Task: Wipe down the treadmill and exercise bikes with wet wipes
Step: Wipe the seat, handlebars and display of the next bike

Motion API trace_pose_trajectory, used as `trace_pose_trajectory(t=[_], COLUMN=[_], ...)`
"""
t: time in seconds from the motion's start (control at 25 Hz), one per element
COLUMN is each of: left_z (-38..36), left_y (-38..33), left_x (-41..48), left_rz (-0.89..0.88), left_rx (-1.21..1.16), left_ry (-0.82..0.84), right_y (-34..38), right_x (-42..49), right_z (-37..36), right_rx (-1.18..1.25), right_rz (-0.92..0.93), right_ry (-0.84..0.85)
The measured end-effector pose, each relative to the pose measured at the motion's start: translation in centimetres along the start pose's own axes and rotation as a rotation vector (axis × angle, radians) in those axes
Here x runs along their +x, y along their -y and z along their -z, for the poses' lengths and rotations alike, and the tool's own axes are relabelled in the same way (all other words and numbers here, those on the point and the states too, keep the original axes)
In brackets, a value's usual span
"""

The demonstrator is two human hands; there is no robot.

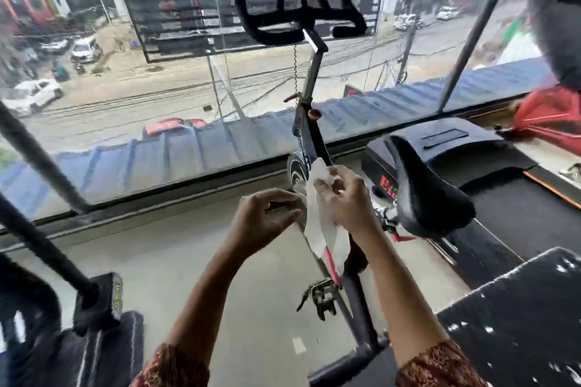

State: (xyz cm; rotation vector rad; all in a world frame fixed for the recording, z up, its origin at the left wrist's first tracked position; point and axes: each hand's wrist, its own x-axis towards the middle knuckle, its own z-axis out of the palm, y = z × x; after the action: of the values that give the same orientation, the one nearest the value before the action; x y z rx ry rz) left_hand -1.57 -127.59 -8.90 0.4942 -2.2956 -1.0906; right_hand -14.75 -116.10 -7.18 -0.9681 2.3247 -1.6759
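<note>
Pinching top of white wipe (317, 223) w/ R hand (342, 198), thumb + fingers curled on crumpled upper end; rest of wipe hanging loose below grip. Holding L hand (264, 217) just left of grip, thumb + fingers curled toward wipe's left edge. Can't tell if touching or pinching it. Forearms reaching up from bottom edge, patterned red-brown sleeves (440, 364) at elbows.

Right behind wipe: bike frame (358, 302), running down past grip to base bar. Just beyond R fingertips: flywheel (295, 171). Just right of grip: black seat (430, 192), untouched. Below grip: pedal (320, 295). Well above + beyond grip: black handlebar (295, 28) w/ small console on top.

Right of seat, further out from grip: treadmill (446, 138), black hood, red digits on near face. Far right: red cloth (553, 116) by glass. Beyond all: big window (125, 88), street + cars below.
</note>
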Motion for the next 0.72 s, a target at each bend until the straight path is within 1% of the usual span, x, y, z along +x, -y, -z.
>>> trace_pose_trajectory(t=[0.08, 0.24, 0.52, 0.64, 0.72], left_z=[0.6, 1.7, 2.6, 2.1, 1.5], left_y=[1.9, 5.7, 13.7, 16.0, 16.7], left_x=[3.9, 9.8, 22.3, 30.2, 35.8], left_rz=[-0.007, 0.015, 0.000, -0.045, -0.088], left_rx=[-0.017, -0.038, 0.007, 0.042, 0.042], left_ry=[0.043, 0.102, 0.104, 0.191, 0.250], right_y=[-0.5, -2.0, -5.0, -6.5, -7.4], right_x=[3.6, 9.5, 22.3, 28.9, 33.2], right_z=[-1.8, -4.7, -11.1, -12.2, -12.2], right_rx=[-0.003, -0.031, -0.066, -0.066, -0.079], right_rz=[-0.012, -0.047, -0.055, -0.096, -0.128], right_ry=[-0.040, -0.047, -0.034, -0.070, -0.123])
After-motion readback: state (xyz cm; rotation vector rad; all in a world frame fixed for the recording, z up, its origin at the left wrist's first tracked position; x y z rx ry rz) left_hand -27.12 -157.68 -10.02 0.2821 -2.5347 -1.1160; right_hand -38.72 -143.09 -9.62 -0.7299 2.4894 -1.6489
